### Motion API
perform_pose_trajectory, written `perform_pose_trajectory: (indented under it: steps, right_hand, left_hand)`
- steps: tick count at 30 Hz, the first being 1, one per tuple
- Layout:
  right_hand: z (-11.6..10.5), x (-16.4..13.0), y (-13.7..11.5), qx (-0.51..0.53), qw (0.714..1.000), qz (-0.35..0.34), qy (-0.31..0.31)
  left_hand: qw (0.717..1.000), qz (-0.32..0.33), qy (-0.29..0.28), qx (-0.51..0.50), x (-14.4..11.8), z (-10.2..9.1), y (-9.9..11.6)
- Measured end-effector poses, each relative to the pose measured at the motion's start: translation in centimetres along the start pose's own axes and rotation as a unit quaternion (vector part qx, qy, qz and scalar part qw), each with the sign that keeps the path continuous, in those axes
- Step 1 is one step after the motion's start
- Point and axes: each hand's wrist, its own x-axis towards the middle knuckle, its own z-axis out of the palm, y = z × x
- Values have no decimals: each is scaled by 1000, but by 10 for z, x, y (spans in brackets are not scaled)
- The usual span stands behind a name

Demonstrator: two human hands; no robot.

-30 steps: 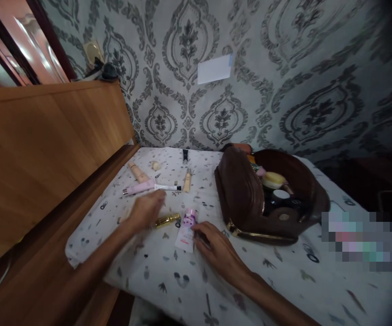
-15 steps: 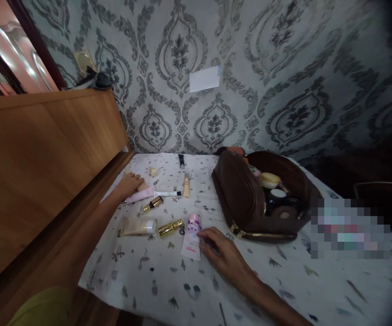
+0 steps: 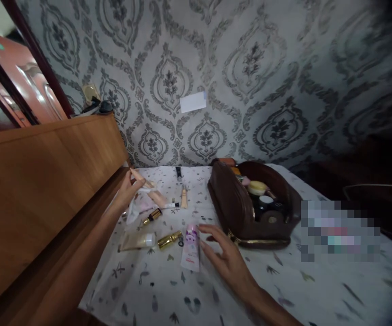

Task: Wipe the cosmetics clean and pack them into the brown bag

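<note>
At the far left of the cloth, my left hand is closed on a long beige tube, blurred and tilted. A fold of whitish material and a pale pink tube lie under it. My right hand is open, fingers apart, just right of a pink-and-white tube with a cartoon print. Left of that tube are a gold lipstick tube and a beige tube with a white cap. A black-and-gold lipstick lies farther back.
A brown cosmetic bag stands unzipped at right, with a yellow-lidded round case inside. Toward the wall lie a small cream tube and a black tube. A wooden panel borders the left side.
My left hand has lifted the beige tube, and whitish material has risen beneath it. My right hand's fingers have spread wider beside the pink-and-white tube. The view has tilted up slightly.
</note>
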Motion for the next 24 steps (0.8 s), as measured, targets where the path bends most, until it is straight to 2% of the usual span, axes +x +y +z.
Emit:
perform_pose_trajectory:
  steps: [2,4,5,8,10,13,15,18,21,24]
  right_hand:
    - [4,1,-14,43,999,22,-7]
    - [8,-2,-23,100,992,74,-30]
    - [10,-4,-26,136,984,100,-47]
    - [17,-13,-25,212,967,116,-85]
    - [21,-20,-21,252,953,139,-94]
    - [26,-27,-18,333,915,208,-96]
    - [29,-29,-18,385,882,250,-107]
    - [29,-28,-21,443,842,279,-131]
    - [28,-26,-22,491,812,283,-138]
    - [25,-23,-21,530,786,289,-133]
  left_hand:
    - [997,-39,-34,-48,-29,28,22]
    - [979,-121,-70,-146,-61,57,42]
    - [972,-132,-86,-173,-76,69,50]
    - [969,-115,-125,-178,-110,99,62]
    - [982,-65,-111,-136,-122,111,62]
    - [997,6,-46,-55,-125,119,58]
    - [999,11,2,-39,-119,118,56]
    - [996,-24,34,-81,-107,112,58]
    - [988,-68,16,-138,-95,109,59]
    - [968,-133,25,-211,-87,111,58]
